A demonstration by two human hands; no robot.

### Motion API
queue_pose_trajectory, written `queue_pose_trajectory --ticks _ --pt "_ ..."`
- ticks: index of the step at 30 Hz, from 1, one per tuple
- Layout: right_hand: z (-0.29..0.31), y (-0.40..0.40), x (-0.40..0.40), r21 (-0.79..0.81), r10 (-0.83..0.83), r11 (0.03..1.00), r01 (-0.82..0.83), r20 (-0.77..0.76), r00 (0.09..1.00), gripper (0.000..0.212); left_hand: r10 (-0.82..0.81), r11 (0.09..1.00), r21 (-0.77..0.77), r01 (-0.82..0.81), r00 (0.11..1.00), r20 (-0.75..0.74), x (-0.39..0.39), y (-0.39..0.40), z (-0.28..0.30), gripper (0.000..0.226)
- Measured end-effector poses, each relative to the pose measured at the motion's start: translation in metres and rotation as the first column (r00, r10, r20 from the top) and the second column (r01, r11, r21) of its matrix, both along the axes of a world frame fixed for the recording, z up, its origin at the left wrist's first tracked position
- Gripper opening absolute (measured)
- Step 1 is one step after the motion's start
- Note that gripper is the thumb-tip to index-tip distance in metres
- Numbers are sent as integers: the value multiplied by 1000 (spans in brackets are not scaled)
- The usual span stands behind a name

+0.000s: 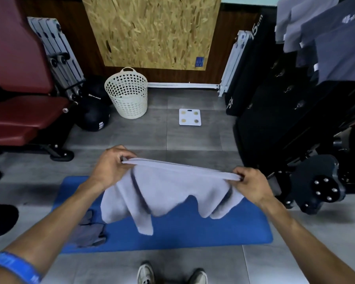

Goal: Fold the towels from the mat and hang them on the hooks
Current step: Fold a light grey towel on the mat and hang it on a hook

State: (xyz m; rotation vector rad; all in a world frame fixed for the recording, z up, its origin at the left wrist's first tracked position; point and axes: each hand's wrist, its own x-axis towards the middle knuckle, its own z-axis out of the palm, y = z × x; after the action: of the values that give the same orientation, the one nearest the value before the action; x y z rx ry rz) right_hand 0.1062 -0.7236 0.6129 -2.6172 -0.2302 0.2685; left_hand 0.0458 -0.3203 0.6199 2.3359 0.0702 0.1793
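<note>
Towel [168,193] hangs in the air over the blue mat [193,234], doubled edge stretched between both hands approx. at waist level in front of me. Left hand [111,167] pinches the left corner, right hand [252,186] pinches the right corner; both grips narrow, fingers curled on cloth. Long axis runs left-right, tilted slightly down toward the right. Loose lower edge drapes toward me, pts. downward, uneven. Hung towels [324,37] sit upper right, so I judge the right hand nearer the hooks. Second dark cloth [90,232] lies on the mat's left end.
</note>
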Motion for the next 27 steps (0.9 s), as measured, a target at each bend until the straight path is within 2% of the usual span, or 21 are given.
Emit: queue_pose_trajectory --ticks 3,6,7,8,11,12,13,15,16,17,19,21,22,25,27 --pt "-1 9 -8 -289 132 941 -175 -164 978 29 123 968 -204 -146 985 -121 -6 20 -6 27" --pt "-8 18 -25 -470 184 857 -213 -107 977 12 120 929 -308 -204 955 -271 -17 34 -20 18" --pt "-13 21 -34 -527 214 819 -226 -86 973 10 105 934 -294 -206 940 -324 -22 40 -29 15" --pt "-18 22 -42 -576 223 783 -233 -89 971 19 94 946 -258 -198 926 -364 -28 48 -39 15" --pt "-38 16 -66 -674 145 683 -281 -252 957 37 49 997 -36 -73 889 -455 -48 74 -71 25" --pt "-44 9 -71 -672 87 671 -312 -346 934 41 -14 1000 -7 12 862 -507 -55 80 -76 27" --pt "-47 -1 -74 -617 37 710 -340 -449 893 42 -118 993 -56 105 808 -577 -62 82 -75 30" --pt "-49 -24 -71 -366 31 839 -402 -706 708 48 -354 935 -256 245 631 -690 -76 85 -69 33" --pt "-48 -38 -64 -281 55 866 -414 -768 638 54 -414 910 -315 270 556 -721 -82 88 -64 29" --pt "-44 -51 -57 -230 61 895 -383 -786 615 55 -440 898 -344 276 501 -745 -88 95 -61 26" --pt "-28 -66 -46 -212 -7 938 -273 -801 599 39 -433 901 -351 257 458 -777 -95 110 -63 26" --pt "-34 -75 -31 -224 -60 955 -192 -784 618 35 -340 940 -274 204 491 -802 -91 114 -76 28" --pt "-45 -75 -21 -223 -56 960 -172 -749 660 36 -289 957 -228 179 533 -795 -87 110 -86 27" --pt "-102 -76 16 -204 -24 971 -129 -615 788 30 -81 974 98 205 718 -692 -65 94 -127 30" --pt "-139 -76 47 -219 -81 975 -41 -518 851 24 30 955 249 163 780 -625 -43 89 -154 28"
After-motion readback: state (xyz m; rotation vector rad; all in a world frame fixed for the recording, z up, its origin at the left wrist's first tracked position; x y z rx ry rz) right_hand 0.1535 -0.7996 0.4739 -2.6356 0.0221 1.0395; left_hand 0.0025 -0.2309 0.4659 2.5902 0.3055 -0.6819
